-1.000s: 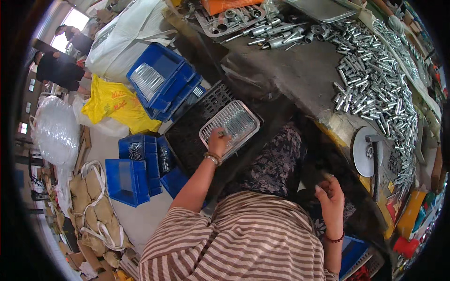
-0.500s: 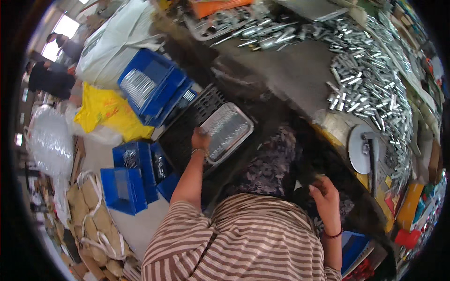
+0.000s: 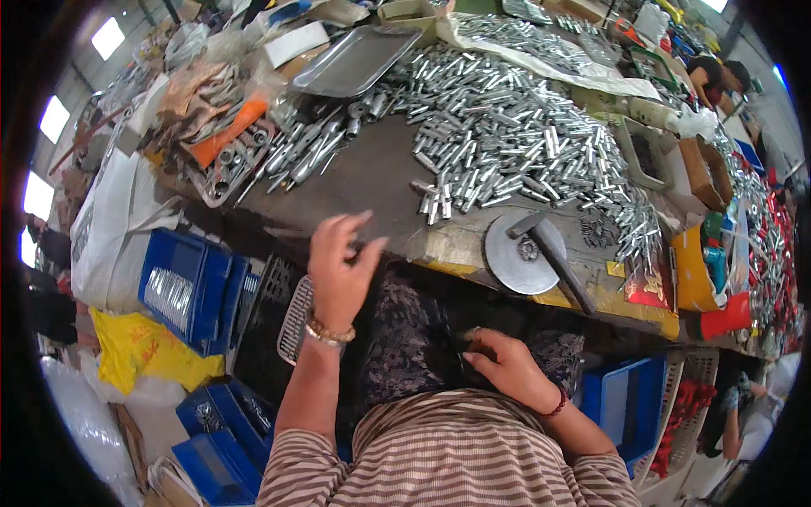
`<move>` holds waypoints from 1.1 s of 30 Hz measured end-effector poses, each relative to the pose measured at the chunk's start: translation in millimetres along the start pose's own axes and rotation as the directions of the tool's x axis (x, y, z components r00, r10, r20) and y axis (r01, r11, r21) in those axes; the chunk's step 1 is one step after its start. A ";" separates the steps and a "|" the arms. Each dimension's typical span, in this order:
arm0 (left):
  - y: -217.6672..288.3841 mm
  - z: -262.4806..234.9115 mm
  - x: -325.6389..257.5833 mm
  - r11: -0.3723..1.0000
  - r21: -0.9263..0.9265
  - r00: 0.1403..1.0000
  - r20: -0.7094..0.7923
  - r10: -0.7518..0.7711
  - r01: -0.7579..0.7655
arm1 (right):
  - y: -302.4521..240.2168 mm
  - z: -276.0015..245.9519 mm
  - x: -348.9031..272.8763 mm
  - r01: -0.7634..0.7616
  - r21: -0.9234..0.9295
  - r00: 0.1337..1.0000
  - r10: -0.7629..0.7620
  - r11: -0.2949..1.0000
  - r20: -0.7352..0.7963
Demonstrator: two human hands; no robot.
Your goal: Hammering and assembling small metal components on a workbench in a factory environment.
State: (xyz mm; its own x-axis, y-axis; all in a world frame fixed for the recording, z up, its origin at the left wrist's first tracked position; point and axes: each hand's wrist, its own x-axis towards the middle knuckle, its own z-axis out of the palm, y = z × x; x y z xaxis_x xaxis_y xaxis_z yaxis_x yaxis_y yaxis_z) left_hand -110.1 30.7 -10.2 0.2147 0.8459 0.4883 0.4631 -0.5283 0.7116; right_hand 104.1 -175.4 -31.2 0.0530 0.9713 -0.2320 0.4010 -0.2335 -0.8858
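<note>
My left hand (image 3: 340, 272) is raised over the front edge of the workbench (image 3: 372, 165), its fingers apart and nothing in it. Below its wrist, a shallow tray (image 3: 297, 321) of small metal parts is partly covered by my arm. Over my lap, my right hand (image 3: 509, 365) is loosely bent, with a gap between thumb and fingers and nothing visibly held. A wide pile of shiny metal sleeves (image 3: 494, 127) covers the bench top ahead. Right of centre, a hammer (image 3: 557, 264) lies across a round metal plate (image 3: 500, 269), beside some small metal pieces.
Blue bins (image 3: 182, 287) stand at the left, near a yellow bag (image 3: 152, 351). An empty metal tray (image 3: 355, 61) and an orange-handled tool (image 3: 226, 133) lie at the back left. To the right are a red cup (image 3: 725, 314) and another blue bin (image 3: 625, 410).
My left hand has left the tray of metal parts at the left and come up over the bench edge. My right hand has moved inward over my lap. The view has turned toward the bench.
</note>
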 end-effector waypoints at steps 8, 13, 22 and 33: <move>-5.0 61.2 88.3 0.872 0.175 0.830 0.437 0.346 -0.456 | 4.2 -29.2 -22.6 0.095 -0.078 0.980 -0.107 0.992 -0.168; -8.4 49.5 98.6 0.854 0.194 0.818 0.448 0.361 -0.483 | -5.5 -69.3 -50.0 0.148 -0.232 0.911 -0.223 0.962 -0.346; 61.0 75.1 43.9 0.763 -0.572 0.903 0.428 -0.037 0.302 | 33.2 -166.4 -44.1 -0.248 -0.655 0.598 -0.419 0.714 -0.683; 72.9 95.5 -9.3 0.763 -0.510 0.797 0.604 -0.011 0.397 | 48.2 -180.0 -52.3 -0.478 -0.524 0.624 -0.148 0.705 -0.767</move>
State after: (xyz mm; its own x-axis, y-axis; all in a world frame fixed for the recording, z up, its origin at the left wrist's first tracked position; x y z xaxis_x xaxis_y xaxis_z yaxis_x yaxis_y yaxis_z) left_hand 3.7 -8.8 -11.0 0.6856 0.7240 0.0766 -0.0002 -0.1051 0.9945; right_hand 285.3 -229.1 10.5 0.6754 0.6759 0.2948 0.7369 -0.6043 -0.3029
